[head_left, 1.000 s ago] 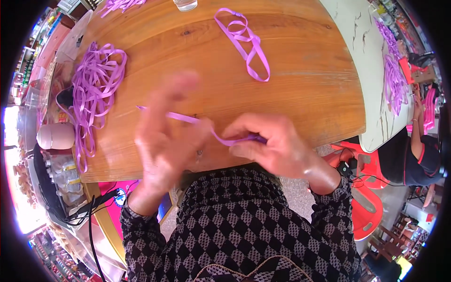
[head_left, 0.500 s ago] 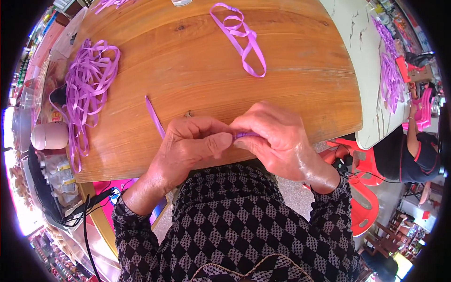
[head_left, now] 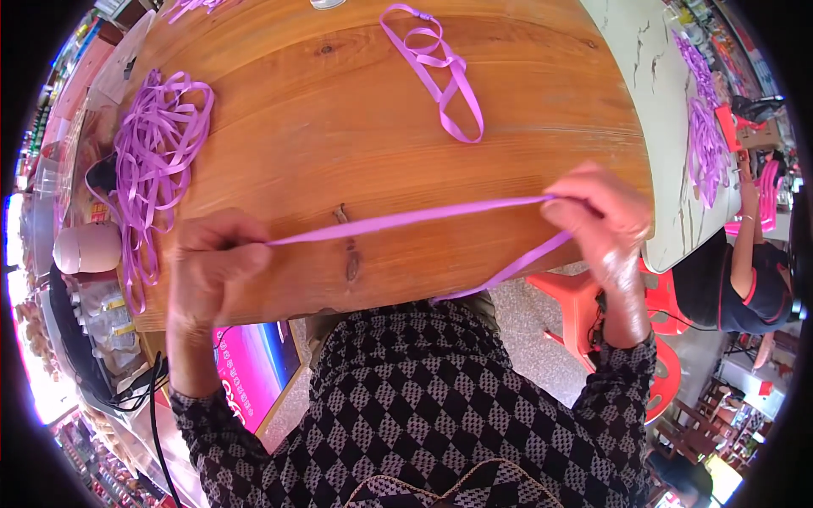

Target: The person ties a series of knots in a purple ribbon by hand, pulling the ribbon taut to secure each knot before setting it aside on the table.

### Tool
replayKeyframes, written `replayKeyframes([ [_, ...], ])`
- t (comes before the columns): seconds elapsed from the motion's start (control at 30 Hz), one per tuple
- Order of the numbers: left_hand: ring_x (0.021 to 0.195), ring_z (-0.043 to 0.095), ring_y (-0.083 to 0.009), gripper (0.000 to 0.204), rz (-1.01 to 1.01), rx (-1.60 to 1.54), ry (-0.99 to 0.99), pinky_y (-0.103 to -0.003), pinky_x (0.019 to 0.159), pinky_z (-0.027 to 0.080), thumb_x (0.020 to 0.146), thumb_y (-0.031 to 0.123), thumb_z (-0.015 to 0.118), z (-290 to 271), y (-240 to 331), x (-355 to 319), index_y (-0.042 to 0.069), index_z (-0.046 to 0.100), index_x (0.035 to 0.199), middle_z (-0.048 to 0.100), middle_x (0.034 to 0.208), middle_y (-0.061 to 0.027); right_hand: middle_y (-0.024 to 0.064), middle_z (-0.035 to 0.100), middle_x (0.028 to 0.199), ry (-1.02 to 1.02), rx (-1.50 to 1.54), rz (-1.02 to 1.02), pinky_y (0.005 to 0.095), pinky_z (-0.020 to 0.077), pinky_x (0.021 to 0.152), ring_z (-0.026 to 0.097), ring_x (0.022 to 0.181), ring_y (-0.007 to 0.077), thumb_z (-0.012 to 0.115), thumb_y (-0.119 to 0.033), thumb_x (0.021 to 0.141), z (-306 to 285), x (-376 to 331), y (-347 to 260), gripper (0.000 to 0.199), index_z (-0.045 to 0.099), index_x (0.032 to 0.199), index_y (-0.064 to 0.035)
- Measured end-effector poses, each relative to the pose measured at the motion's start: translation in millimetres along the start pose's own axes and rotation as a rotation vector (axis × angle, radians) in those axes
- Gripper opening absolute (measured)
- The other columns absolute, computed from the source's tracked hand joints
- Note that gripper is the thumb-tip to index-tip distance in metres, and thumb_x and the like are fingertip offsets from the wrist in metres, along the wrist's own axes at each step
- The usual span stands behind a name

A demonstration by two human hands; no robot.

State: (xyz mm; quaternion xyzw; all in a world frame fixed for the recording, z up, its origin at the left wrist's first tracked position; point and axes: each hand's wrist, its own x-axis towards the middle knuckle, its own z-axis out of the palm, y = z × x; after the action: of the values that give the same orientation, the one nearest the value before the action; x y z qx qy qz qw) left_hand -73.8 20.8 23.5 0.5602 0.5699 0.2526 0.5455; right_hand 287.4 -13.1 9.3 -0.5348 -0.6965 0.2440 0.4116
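While pulled tight: the purple ribbon (head_left: 406, 220) ran left to right along the desk's (head_left: 339, 102) near edge.
Left hand (head_left: 212, 267): pinched one end.
Right hand (head_left: 597, 220): gripped the other end.

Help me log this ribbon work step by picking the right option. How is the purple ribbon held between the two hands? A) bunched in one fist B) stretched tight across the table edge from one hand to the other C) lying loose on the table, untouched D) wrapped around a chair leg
B: the purple ribbon runs taut from the left hand to the right hand above the wooden table, with a second length dropping back from the right hand.
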Motion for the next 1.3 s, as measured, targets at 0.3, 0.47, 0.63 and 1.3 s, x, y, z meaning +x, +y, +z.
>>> replayKeyframes([
  [0.3, 0.049, 0.040, -0.0041, 0.013, 0.009, 0.145, 0.291, -0.018, 0.046, 0.028, 0.068, 0.014, 0.064, -79, -28, -12, 0.004, 0.055, 0.067, 0.045, 0.055, 0.0033, -0.0004, 0.056, 0.075, 0.189, -0.101, 0.192, 0.0198, 0.0400, 0.062, 0.050, 0.068, 0.0060, 0.064, 0.007, 0.069, -64, -15, 64, 0.012, 0.062, 0.079, -0.0004],
  [0.47, 0.045, 0.037, -0.0055, 0.015, -0.019, -0.206, 0.219, -0.019, 0.040, 0.025, 0.072, 0.015, 0.057, -134, -72, -21, 0.007, 0.048, 0.064, 0.042, 0.049, 0.0010, -0.0028, 0.056, 0.072, 0.409, -0.041, 0.347, 0.0178, 0.0400, 0.066, 0.050, 0.068, 0.0045, 0.062, 0.006, 0.072, -109, -38, 111, 0.012, 0.064, 0.081, -0.0003],
  [0.63, 0.048, 0.042, -0.0128, 0.015, -0.039, -0.568, 0.373, -0.022, 0.040, 0.032, 0.077, 0.015, 0.054, -137, -83, -26, 0.006, 0.048, 0.067, 0.051, 0.059, -0.0062, -0.0023, 0.058, 0.072, 0.432, -0.060, 0.369, 0.0163, 0.0384, 0.062, 0.049, 0.065, 0.0039, 0.063, 0.004, 0.072, -102, -41, 108, 0.011, 0.065, 0.083, -0.0002],
  [1.3, 0.061, 0.041, -0.0113, 0.012, 0.192, -1.586, -0.079, -0.024, 0.046, 0.031, 0.083, 0.003, 0.046, -177, -149, -17, -0.001, 0.043, 0.094, 0.046, 0.080, -0.0075, 0.0107, 0.053, 0.080, 0.485, 1.916, 0.404, 0.0213, 0.0312, 0.043, 0.044, 0.059, 0.0117, 0.051, -0.014, 0.089, -58, -16, 81, 0.026, 0.050, 0.100, 0.0095],
])
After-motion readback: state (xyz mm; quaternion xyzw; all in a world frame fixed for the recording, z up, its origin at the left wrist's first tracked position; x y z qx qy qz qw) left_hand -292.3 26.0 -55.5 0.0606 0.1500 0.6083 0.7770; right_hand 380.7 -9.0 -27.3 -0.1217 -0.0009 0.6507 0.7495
